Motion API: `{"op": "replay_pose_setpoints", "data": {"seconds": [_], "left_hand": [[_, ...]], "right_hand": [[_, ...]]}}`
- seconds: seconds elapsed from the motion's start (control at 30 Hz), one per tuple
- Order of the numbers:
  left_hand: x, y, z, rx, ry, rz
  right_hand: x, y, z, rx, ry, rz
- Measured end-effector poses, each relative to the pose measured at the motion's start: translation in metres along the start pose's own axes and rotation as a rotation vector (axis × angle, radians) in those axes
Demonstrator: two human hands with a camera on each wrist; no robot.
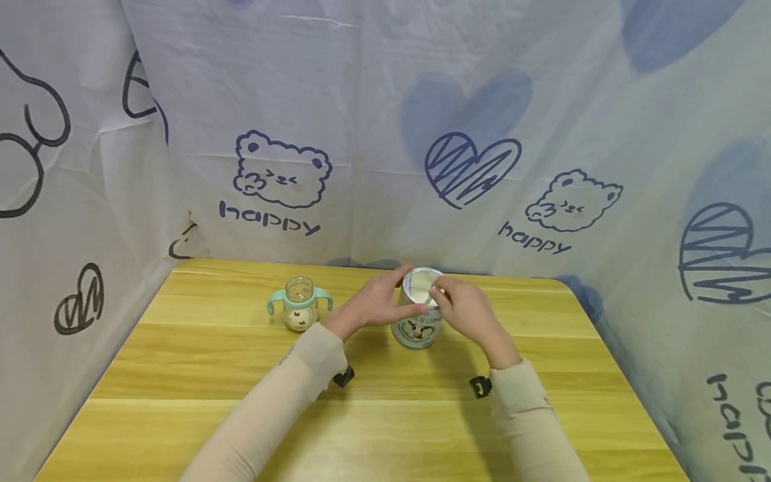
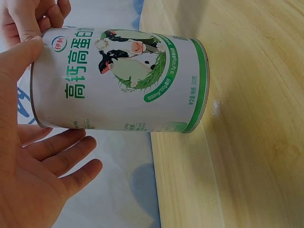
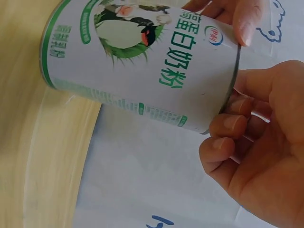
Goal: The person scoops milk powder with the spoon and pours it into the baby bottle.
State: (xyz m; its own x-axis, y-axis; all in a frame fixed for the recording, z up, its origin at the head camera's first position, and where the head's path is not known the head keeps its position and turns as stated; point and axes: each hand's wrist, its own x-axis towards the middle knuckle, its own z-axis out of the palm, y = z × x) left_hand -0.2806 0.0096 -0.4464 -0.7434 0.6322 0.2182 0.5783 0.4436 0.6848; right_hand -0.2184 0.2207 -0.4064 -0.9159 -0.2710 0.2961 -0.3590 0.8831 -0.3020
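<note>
A white and green milk powder can (image 1: 415,328), with a cow on its label, stands upright on the table with its top off. Pale powder (image 1: 423,281) shows inside. My left hand (image 1: 376,299) grips the can near its rim, thumb on the near side and fingers around the far side. At the can's mouth, the curled fingers of my right hand (image 1: 466,308) pinch a thin pale handle (image 1: 429,300); whatever is on its lower end is hidden. In the right wrist view, those fingers (image 3: 223,126) sit at the rim of the can (image 3: 156,71).
To the left stands a clear baby bottle (image 1: 299,314) with mint-green handles, lidless, with a pale layer low inside. A little white powder (image 2: 216,108) lies on the wooden table (image 1: 199,361) near the can. A printed cloth (image 1: 373,201) hangs behind the table.
</note>
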Motion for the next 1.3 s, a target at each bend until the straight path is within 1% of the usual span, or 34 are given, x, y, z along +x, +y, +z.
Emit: {"op": "replay_pose_setpoints", "data": {"seconds": [0.07,0.17,0.3,0.4,0.53,0.8,1.03,1.17,1.3], "left_hand": [[0.0002,0.0001,0.0,-0.003,0.001,0.005],[0.0004,0.0003,-0.0001,-0.004,0.003,0.009],[0.0007,0.0003,0.0001,-0.008,0.008,0.007],[0.0009,0.0002,0.0006,-0.013,0.01,0.002],[0.0009,0.0001,0.001,-0.011,0.009,-0.004],[0.0005,0.0016,0.0001,-0.002,0.0,-0.01],[0.0001,0.0017,-0.0001,-0.005,0.001,-0.012],[0.0,0.0008,0.0008,-0.004,0.005,-0.012],[0.0002,-0.0002,0.0015,0.001,0.013,0.003]], "right_hand": [[0.0002,0.0004,-0.0008,0.039,-0.006,0.019],[-0.0001,0.0012,-0.0012,0.1,-0.013,0.071],[-0.0003,0.0031,-0.0004,0.219,-0.007,0.142],[-0.0007,0.0044,-0.0002,0.304,0.006,0.166],[-0.0017,0.0054,-0.0007,0.356,0.027,0.175],[-0.0021,0.0058,-0.0006,0.359,0.109,0.243],[-0.0031,0.0072,-0.0009,0.336,0.215,0.317],[-0.0032,0.0082,-0.0016,0.332,0.279,0.33],[-0.0034,0.0084,-0.0018,0.337,0.332,0.318]]}}
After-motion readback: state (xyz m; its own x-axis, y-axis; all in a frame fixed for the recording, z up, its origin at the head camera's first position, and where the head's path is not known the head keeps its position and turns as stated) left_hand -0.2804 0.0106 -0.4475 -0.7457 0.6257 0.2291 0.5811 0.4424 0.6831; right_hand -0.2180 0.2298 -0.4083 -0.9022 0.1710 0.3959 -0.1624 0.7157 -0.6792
